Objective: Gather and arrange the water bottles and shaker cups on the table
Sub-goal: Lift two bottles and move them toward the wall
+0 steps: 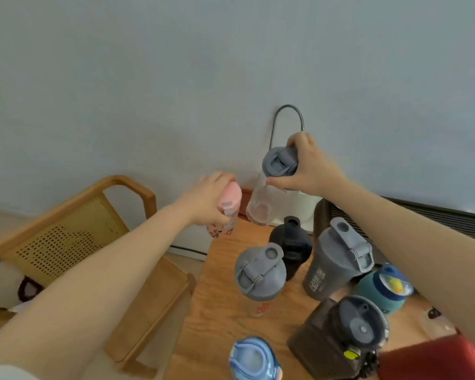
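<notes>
The left hand [207, 200] grips a pink bottle [225, 211] and the right hand [306, 167] a clear grey-lidded shaker [272, 187], both held above the table's [220, 305] far end, beyond six standing bottles.

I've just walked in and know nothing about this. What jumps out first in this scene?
Two bare hands are raised at the far end of the wooden table: the left hand grips a pink bottle, and the right hand holds a clear shaker with a grey lid. Nearer the camera, a cluster of grey, black, teal and blue bottles stands on the table, with a wooden chair to its left.
</notes>
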Tool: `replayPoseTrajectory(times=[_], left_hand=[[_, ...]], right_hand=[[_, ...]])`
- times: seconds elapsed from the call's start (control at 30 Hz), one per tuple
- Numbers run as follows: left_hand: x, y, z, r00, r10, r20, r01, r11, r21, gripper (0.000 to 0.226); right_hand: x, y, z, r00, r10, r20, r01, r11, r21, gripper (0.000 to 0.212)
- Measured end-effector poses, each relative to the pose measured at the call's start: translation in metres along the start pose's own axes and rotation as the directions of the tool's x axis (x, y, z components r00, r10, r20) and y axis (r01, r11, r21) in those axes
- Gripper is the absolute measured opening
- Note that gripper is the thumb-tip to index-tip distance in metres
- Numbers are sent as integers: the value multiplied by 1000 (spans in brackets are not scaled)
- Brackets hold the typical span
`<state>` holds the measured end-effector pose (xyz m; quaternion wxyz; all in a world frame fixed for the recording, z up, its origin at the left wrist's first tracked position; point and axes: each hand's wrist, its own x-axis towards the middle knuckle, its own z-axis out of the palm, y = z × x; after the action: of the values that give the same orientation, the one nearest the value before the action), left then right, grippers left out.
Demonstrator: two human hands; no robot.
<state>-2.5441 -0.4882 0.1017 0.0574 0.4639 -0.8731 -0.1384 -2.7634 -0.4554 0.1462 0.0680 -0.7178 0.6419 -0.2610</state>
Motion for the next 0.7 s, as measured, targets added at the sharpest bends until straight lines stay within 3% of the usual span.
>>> replayPoseTrajectory(times=[0.17,0.3,0.47,0.53,0.7], left_hand=[[42,-40,30,983,56,174,-54,998,-19,92],[78,-61,40,960,162,228,-139,984,-113,93],[102,-83,61,929,263,261,-226,960,-164,94],[105,-86,68,924,282,258,-237,952,-193,93],[110,-90,69,911,331,246,-289,938,-193,95]], right_hand=[[17,3,72,935,36,354,87,942,-325,75],[26,9,97,874,80,480,103,934,-342,74],[38,15,101,808,214,548,14,924,-381,79],[42,14,101,776,249,580,42,897,-440,77],[36,6,106,788,264,556,143,800,-583,66]])
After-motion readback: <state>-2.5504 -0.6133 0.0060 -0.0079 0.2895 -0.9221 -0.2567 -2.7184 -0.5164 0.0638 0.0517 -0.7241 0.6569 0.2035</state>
